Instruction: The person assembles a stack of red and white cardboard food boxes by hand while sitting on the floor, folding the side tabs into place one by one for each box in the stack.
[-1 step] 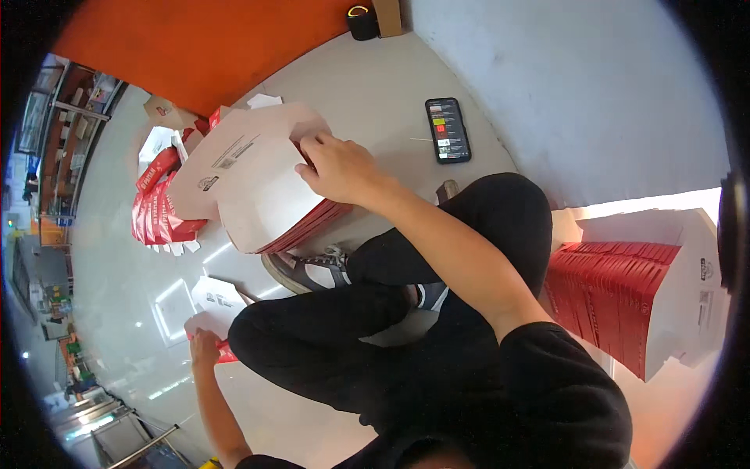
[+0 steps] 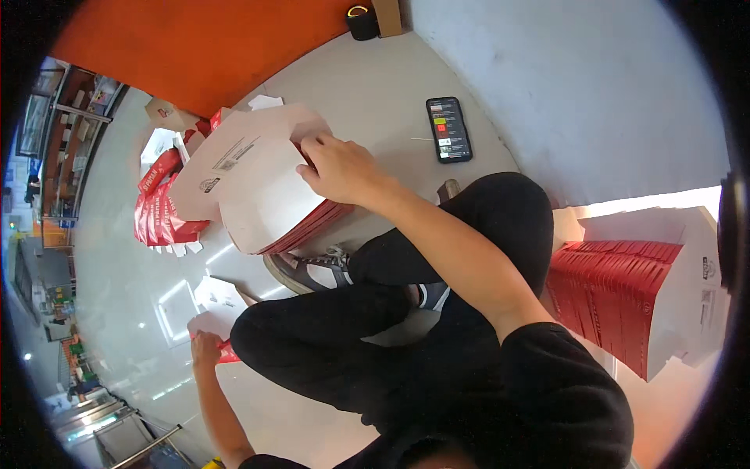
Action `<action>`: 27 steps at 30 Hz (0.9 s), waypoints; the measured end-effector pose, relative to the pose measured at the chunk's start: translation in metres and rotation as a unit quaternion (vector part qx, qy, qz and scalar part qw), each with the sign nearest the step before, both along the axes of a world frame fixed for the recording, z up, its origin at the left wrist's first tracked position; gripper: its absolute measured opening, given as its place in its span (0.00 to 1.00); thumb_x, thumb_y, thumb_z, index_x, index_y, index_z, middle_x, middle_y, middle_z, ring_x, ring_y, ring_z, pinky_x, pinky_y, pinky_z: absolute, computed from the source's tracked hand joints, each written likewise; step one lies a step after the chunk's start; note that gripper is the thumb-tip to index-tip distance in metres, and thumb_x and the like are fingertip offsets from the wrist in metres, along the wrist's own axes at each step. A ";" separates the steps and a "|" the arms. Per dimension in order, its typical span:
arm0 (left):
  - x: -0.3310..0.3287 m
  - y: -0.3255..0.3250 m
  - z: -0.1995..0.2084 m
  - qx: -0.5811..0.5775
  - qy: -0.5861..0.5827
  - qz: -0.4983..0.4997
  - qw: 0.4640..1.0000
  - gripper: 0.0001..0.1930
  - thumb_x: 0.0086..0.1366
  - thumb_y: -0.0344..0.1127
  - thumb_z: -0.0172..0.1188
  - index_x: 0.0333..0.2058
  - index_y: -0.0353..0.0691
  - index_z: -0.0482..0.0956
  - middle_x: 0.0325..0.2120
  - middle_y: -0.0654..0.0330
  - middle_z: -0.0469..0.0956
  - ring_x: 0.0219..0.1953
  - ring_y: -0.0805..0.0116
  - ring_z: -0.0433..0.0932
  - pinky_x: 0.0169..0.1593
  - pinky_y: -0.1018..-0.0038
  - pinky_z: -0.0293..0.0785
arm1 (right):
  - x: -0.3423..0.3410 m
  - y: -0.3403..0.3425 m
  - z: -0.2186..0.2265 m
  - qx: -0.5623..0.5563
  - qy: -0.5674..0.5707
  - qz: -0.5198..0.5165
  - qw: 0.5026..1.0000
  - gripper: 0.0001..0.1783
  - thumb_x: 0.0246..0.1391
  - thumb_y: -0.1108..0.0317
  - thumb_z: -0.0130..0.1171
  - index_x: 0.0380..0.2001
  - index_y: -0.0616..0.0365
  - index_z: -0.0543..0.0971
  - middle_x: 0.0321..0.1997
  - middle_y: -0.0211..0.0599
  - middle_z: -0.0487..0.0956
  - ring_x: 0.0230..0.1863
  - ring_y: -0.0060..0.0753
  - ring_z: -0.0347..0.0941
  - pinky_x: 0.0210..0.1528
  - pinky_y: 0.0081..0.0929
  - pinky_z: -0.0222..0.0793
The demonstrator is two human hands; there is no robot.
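Sitting on the floor, I have my right hand (image 2: 341,168) at the near-right edge of a stack of flat cardboard box blanks (image 2: 269,199), white on top with red edges. Its fingers curl over the edge of a blank. The uppermost blank (image 2: 242,156) lies turned across the stack and juts out to the left. At the lower left, my left hand (image 2: 206,346) is closed on the edge of a white and red carton (image 2: 220,301) beside my bent knee. My knee hides part of that carton.
Red and white cartons (image 2: 166,211) lie piled left of the stack. A phone (image 2: 449,129) with a lit screen rests on the floor near the grey wall. Another thick row of red and white blanks (image 2: 613,293) stands at my right. A black round object (image 2: 362,23) sits by the orange wall.
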State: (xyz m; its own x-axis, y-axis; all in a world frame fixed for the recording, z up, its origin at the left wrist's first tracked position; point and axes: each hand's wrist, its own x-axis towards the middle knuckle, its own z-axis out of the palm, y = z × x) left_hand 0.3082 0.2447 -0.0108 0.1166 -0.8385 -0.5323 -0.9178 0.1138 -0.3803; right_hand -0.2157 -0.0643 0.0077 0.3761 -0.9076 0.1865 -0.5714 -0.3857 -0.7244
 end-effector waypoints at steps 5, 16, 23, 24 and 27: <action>-0.014 -0.014 0.049 -0.102 0.154 0.154 0.971 0.05 0.51 0.31 0.72 0.28 0.44 0.89 0.32 0.56 0.87 0.32 0.61 0.84 0.42 0.62 0.81 | 0.004 -0.004 -0.004 -0.031 -0.025 0.000 0.999 0.17 0.63 0.55 0.58 0.44 0.57 0.75 0.45 0.51 0.79 0.46 0.60 0.79 0.49 0.54 0.74; -0.093 -0.032 0.110 -0.336 0.568 0.366 0.656 0.11 0.69 0.28 0.64 0.48 0.35 0.79 0.40 0.63 0.84 0.40 0.78 0.79 0.47 0.76 0.75 | -0.002 -0.004 0.001 0.004 0.000 0.031 1.000 0.20 0.64 0.55 0.57 0.50 0.58 0.75 0.52 0.53 0.78 0.50 0.63 0.79 0.52 0.55 0.75; -0.231 -0.074 0.170 -0.581 0.536 0.126 0.599 0.17 0.74 0.29 0.59 0.57 0.32 0.70 0.51 0.55 0.80 0.50 0.69 0.79 0.56 0.71 0.76 | -0.007 -0.007 -0.003 0.000 -0.010 0.035 0.999 0.18 0.64 0.56 0.58 0.46 0.59 0.74 0.49 0.53 0.78 0.48 0.61 0.78 0.51 0.53 0.75; -0.250 -0.080 0.170 -0.594 0.530 0.098 0.597 0.18 0.74 0.29 0.59 0.59 0.32 0.69 0.52 0.54 0.80 0.52 0.67 0.79 0.58 0.70 0.75 | -0.007 -0.006 -0.002 0.002 -0.014 0.035 0.999 0.18 0.63 0.56 0.58 0.46 0.59 0.74 0.49 0.53 0.78 0.48 0.61 0.78 0.51 0.53 0.74; -0.315 -0.113 0.161 -0.561 0.618 0.002 0.551 0.16 0.71 0.23 0.60 0.55 0.32 0.71 0.46 0.55 0.81 0.47 0.68 0.80 0.55 0.72 0.76 | -0.009 -0.007 0.002 -0.008 -0.030 0.044 0.999 0.17 0.63 0.57 0.59 0.45 0.59 0.74 0.48 0.53 0.78 0.48 0.61 0.78 0.50 0.53 0.74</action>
State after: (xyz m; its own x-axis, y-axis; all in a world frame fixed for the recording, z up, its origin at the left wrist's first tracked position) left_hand -0.0063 0.1317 0.1498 0.2496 -0.7216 0.6458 -0.5548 0.4401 0.7061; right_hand -0.2243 -0.0712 0.0093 0.4428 -0.8680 0.2246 -0.4908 -0.4443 -0.7494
